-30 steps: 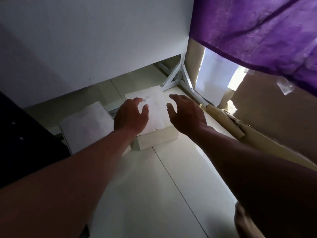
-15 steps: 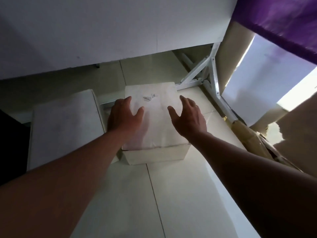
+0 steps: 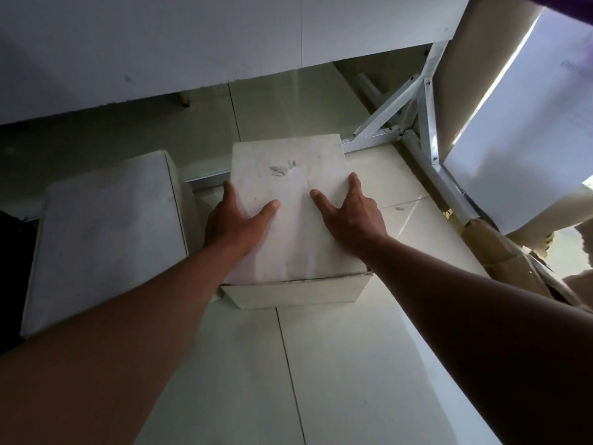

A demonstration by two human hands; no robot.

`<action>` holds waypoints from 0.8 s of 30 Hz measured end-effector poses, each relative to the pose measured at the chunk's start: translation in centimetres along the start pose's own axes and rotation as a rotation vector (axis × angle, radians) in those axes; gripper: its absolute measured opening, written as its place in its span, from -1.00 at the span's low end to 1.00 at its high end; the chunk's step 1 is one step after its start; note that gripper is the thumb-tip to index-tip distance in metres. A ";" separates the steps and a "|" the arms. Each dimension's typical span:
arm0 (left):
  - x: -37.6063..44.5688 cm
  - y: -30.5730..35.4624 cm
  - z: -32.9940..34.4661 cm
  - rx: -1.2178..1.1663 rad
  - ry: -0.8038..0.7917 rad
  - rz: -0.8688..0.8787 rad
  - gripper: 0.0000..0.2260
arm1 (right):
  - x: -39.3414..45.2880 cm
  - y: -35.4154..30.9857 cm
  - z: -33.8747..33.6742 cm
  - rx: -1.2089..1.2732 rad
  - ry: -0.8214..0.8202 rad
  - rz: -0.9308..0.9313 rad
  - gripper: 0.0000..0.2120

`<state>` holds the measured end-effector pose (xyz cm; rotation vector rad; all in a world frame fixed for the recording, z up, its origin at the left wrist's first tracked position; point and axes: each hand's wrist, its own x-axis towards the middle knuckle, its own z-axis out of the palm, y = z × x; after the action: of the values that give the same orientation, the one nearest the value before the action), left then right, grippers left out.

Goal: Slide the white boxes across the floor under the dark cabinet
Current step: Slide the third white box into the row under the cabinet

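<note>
A white box [image 3: 288,168] with a grey smudge on its lid sits on the pale tiled floor [image 3: 353,364] in the middle of the head view. My left hand [image 3: 234,223] clasps its left edge, thumb lying on the lid. My right hand [image 3: 353,216] clasps its right edge the same way. A second, larger white box [image 3: 106,236] stands just to the left, close beside the first. The dark cabinet [image 3: 11,284] shows only as a black strip at the far left edge, touching the larger box.
A white panel [image 3: 192,43] overhangs the floor beyond the boxes, with a gap beneath it. A white metal bracket frame [image 3: 414,123] stands at the right rear. Brown cardboard [image 3: 500,252] and a white sheet [image 3: 529,123] line the right side.
Both hands have come down from hovering over the middle box and now clasp its two sides. The view has moved closer and lower.
</note>
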<state>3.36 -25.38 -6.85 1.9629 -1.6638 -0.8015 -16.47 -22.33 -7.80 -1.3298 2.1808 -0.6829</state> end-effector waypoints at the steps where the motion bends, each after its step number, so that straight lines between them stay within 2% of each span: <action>1: 0.0 0.0 0.0 -0.001 -0.002 -0.003 -0.13 | 0.0 0.0 0.0 0.005 0.002 0.000 -0.09; 11: -3.3 0.1 -1.3 0.027 -0.053 0.040 -0.16 | -4.4 0.4 -0.9 0.031 0.044 0.022 -0.25; 15: -6.0 0.2 -3.3 0.020 -0.058 0.080 -0.17 | -8.2 -0.8 -2.5 0.026 0.088 0.032 -0.20; 20: -10.4 0.5 -6.6 0.041 -0.043 0.159 -0.10 | -14.0 -2.7 -4.8 0.030 0.151 0.051 -0.29; 24: -14.1 0.1 -9.3 0.040 -0.043 0.200 -0.08 | -19.0 -4.2 -6.2 0.043 0.205 0.085 -0.29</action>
<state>8.10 -11.81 2.14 1.7807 -1.8789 -0.7453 -9.99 -5.85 2.45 -1.1832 2.3536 -0.8616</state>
